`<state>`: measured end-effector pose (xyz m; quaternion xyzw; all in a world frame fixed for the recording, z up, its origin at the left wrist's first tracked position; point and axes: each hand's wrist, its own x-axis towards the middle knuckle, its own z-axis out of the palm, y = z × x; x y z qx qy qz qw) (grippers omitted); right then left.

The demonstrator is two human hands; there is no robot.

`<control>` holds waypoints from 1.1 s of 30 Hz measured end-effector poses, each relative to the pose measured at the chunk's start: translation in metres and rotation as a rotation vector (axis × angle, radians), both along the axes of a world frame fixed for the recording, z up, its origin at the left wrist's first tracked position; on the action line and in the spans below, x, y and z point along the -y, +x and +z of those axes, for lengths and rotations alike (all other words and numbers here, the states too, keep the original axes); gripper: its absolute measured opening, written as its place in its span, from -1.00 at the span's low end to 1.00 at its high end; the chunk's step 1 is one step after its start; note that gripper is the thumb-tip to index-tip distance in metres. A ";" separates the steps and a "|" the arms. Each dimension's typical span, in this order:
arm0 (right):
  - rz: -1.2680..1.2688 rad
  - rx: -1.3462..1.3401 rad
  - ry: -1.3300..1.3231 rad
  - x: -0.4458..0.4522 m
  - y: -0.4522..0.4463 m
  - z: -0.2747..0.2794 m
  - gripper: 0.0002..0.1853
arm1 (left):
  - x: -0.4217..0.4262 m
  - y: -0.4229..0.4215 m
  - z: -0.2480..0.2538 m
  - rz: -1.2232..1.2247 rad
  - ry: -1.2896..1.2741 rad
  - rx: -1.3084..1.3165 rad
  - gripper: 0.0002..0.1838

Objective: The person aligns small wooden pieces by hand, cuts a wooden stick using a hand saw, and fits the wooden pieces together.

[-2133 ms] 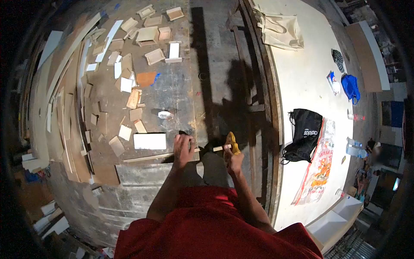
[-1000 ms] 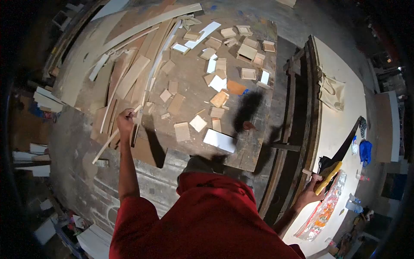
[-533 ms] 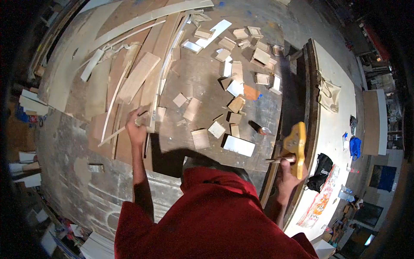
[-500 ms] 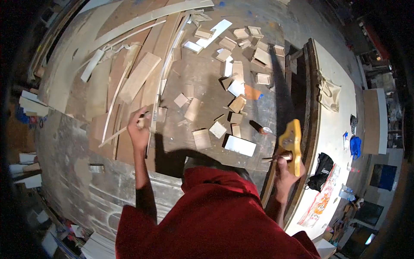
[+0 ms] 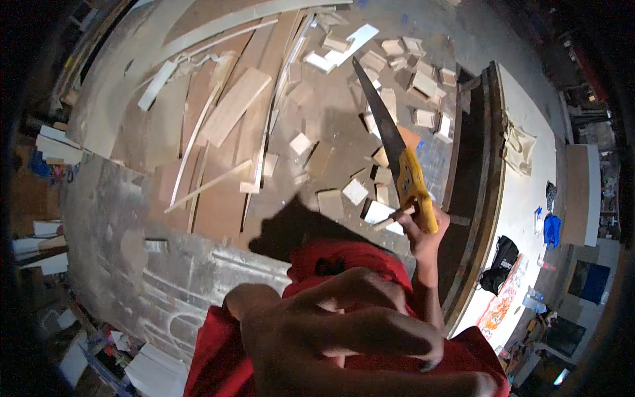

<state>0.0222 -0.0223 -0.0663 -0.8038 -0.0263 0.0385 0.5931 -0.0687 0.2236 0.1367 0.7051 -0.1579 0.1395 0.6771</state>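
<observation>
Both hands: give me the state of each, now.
Left hand: open, fingers apart, nothing visible in it.
Right hand: closed, holding the yellow-handled saw and a thin wooden stick.

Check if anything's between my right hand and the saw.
Nothing visible is: the right hand grips the saw by its yellow handle. A wood strip sticks out of the same grip; whether it runs between hand and handle is hidden.

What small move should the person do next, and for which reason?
Perhaps the left hand should take the short wooden stick: the right hand seems to hold it together with the saw, while nothing shows in the left hand.
</observation>
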 end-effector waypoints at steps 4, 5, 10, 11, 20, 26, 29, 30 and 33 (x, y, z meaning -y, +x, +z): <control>0.020 -0.063 0.103 -0.022 0.005 0.006 -0.67 | -0.002 0.014 -0.011 0.147 -0.068 -0.007 -0.90; 0.045 -0.066 0.137 -0.021 0.002 0.003 -0.69 | -0.009 0.015 -0.048 0.165 -0.124 -0.060 -0.83; 0.136 -0.122 0.240 -0.036 0.007 -0.002 -0.67 | -0.019 0.049 -0.136 0.143 0.278 -0.190 -0.66; 0.135 -0.120 0.236 -0.038 0.007 -0.001 -0.67 | -0.016 0.047 -0.159 0.142 0.245 -0.196 -0.62; 0.291 -0.114 0.230 -0.092 0.033 -0.022 -0.65 | -0.042 0.019 -0.218 0.218 0.127 -0.461 -0.80; 0.513 -0.487 0.471 -0.124 0.103 -0.073 -0.46 | -0.088 -0.032 -0.248 0.246 -0.196 -0.656 -0.85; 0.621 -0.736 0.636 -0.145 0.130 -0.119 -0.43 | -0.092 -0.042 -0.248 0.231 -0.290 -0.717 -0.85; 0.627 -0.765 0.645 -0.155 0.136 -0.143 -0.40 | -0.092 -0.043 -0.248 0.244 -0.319 -0.744 -0.86; 0.685 -0.838 0.758 -0.193 0.149 -0.189 -0.41 | -0.091 -0.048 -0.258 0.259 -0.340 -0.731 -0.89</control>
